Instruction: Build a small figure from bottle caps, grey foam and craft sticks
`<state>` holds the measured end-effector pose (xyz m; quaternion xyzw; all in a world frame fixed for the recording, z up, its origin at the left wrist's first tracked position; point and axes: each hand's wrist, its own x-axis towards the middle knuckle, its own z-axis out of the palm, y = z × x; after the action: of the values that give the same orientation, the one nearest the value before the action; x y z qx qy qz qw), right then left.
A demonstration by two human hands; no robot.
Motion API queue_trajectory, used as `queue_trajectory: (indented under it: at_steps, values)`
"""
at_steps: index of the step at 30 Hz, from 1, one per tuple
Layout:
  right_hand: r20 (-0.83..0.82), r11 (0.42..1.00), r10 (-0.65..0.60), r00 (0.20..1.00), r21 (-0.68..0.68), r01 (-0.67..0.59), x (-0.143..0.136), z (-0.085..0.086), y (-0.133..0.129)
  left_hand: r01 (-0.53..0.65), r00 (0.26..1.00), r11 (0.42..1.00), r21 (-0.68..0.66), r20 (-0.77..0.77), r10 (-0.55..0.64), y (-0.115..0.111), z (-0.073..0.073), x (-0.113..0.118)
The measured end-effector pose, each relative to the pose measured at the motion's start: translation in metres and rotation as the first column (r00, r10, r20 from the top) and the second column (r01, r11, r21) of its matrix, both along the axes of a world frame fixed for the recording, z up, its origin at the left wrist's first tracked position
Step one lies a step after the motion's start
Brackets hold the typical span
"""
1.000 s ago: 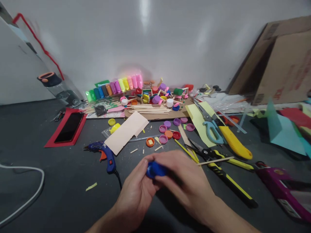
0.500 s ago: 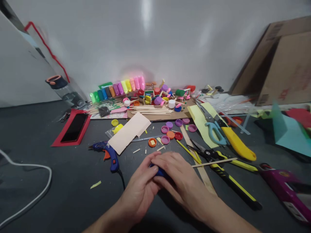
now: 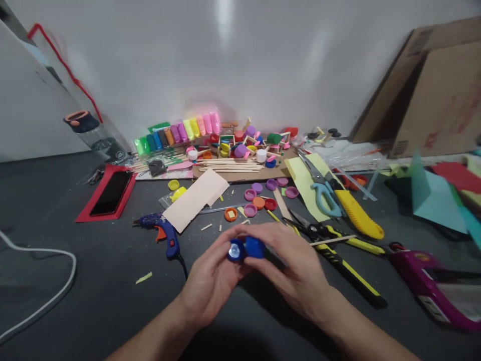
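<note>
Near the bottom centre, my left hand point(image 3: 212, 278) holds a round blue cap point(image 3: 235, 250) with something whitish and shiny inside it. My right hand point(image 3: 291, 265) grips a second blue piece point(image 3: 254, 247), right beside the cap; its lower part is hidden in the fingers. The fingertips of both hands meet above the two blue pieces. Just beyond the hands lie an orange cap point(image 3: 231, 214) with a small pale square in it, a pink cap point(image 3: 250, 210) and a red cap point(image 3: 270, 204).
A blue glue gun point(image 3: 171, 238) and a pale card point(image 3: 195, 200) lie left of centre. To the right are pliers point(image 3: 319, 233), blue-handled scissors point(image 3: 325, 198), a yellow cutter point(image 3: 358, 215) and a purple tool point(image 3: 424, 281). Wooden sticks point(image 3: 229, 165) and coloured clay packs point(image 3: 180, 131) are at the back.
Both hands have turned and opened up a little, so the two blue pieces now show side by side. The camera view has shifted slightly.
</note>
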<state>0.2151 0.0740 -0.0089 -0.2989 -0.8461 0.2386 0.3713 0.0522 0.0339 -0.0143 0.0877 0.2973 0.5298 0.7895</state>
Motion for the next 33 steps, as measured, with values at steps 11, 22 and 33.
queue_trajectory:
  at_steps: [11,22,33]
  values:
    - [0.113,0.996,0.052,0.992,-0.078,-0.043,-0.0014,-0.0034,-0.0025,-0.024,1.000,0.995,-0.096,-0.008,0.024,-0.0020,-0.0042,-0.0003]
    - [0.091,1.000,0.004,0.996,-0.024,-0.002,-0.0049,-0.0066,-0.0053,-0.071,0.990,0.992,-0.104,-0.128,0.058,0.0050,-0.0059,-0.0048]
    - [-0.098,0.995,-0.080,0.992,-0.069,0.073,0.0002,-0.0053,0.0010,-0.044,0.982,0.998,-0.040,-0.186,0.036,0.0015,-0.0013,-0.0030]
